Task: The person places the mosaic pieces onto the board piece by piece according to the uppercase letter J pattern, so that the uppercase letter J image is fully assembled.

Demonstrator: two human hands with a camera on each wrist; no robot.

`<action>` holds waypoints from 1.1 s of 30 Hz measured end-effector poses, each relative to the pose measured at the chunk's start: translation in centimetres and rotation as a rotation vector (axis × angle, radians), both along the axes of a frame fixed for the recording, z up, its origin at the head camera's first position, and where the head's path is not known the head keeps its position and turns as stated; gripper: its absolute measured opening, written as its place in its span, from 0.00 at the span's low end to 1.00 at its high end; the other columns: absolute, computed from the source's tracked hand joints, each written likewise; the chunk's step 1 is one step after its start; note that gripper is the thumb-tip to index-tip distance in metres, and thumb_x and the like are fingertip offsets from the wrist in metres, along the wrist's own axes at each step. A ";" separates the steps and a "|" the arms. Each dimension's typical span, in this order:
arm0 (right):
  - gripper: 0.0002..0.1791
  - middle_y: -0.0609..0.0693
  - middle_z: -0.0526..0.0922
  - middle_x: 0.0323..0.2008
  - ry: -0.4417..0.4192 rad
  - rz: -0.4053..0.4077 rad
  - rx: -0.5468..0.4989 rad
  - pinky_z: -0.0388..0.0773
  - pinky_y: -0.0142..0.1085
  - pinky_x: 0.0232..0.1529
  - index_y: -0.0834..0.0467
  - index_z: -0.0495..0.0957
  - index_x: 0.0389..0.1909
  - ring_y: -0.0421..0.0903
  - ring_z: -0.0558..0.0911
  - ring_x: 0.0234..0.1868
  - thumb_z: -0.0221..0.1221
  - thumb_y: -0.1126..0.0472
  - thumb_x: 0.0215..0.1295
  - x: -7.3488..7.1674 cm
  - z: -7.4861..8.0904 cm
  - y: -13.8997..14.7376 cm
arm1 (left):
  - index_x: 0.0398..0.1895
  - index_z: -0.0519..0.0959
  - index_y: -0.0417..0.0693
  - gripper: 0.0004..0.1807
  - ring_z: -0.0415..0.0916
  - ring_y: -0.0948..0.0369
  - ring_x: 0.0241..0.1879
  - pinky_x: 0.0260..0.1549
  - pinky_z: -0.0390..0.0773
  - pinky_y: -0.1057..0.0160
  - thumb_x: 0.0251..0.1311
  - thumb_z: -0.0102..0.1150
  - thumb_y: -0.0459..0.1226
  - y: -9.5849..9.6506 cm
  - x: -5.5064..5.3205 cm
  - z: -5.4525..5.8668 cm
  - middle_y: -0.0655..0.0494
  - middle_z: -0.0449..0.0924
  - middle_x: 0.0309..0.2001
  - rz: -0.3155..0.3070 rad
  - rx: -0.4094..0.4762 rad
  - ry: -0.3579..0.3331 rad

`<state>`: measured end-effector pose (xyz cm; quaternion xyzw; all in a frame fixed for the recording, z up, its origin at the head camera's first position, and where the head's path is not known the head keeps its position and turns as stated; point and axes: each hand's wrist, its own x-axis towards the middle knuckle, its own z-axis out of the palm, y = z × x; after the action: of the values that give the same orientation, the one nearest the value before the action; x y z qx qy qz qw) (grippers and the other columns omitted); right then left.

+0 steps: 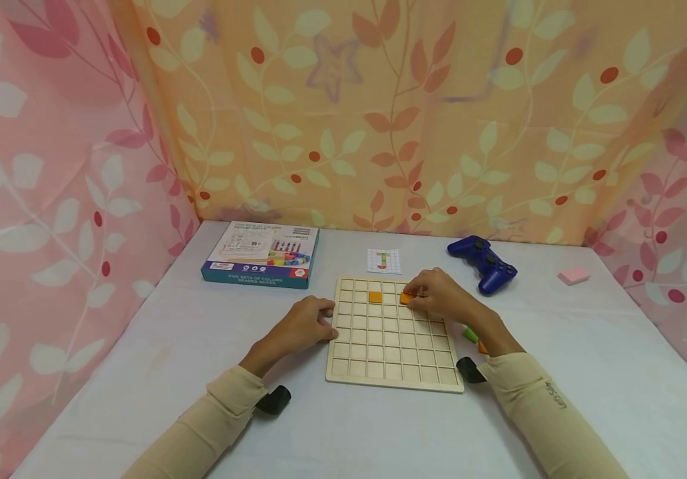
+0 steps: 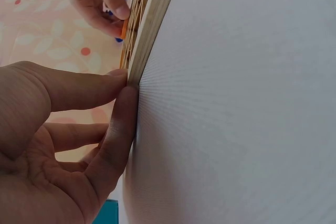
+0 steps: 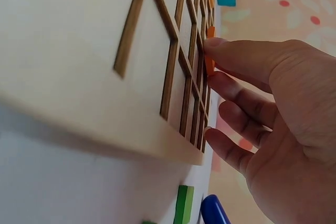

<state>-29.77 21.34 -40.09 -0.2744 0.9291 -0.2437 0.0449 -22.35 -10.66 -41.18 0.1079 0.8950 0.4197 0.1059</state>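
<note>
Right hand point(image 1: 442, 295) is the nearer one; its fingers pinch an orange tile point(image 1: 405, 299) at the tips, on the hand's left side, at the upper part of the grid board point(image 1: 375, 337). Cannot tell if the tile is seated in its cell. One bare cell separates it from a second orange tile point(image 1: 375, 297) leftward. Left hand point(image 1: 303, 322): fingers grip the board's left edge. Held tile: thin, plain, apparently square; no clear long axis.

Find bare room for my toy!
Bare white tablecloth lies between the printed teal box and left beige sleeve, and between the blue plastic controller and pink block. It's crowded right of the gridded wooden board: right arm, green block, orange piece.
</note>
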 end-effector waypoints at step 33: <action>0.19 0.53 0.88 0.47 -0.071 -0.044 -0.077 0.76 0.44 0.49 0.63 0.86 0.58 0.52 0.79 0.48 0.70 0.60 0.69 0.8 0.7 1.5 | 0.70 0.75 0.31 0.34 0.76 0.58 0.44 0.41 0.81 0.65 0.60 0.75 0.31 0.0 -0.1 -0.2 0.49 0.79 0.52 0.001 0.006 0.002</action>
<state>-28.96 22.83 -39.39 -0.2466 0.9227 -0.2897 0.0620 -22.43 -10.70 -41.41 0.1084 0.8938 0.4224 0.1044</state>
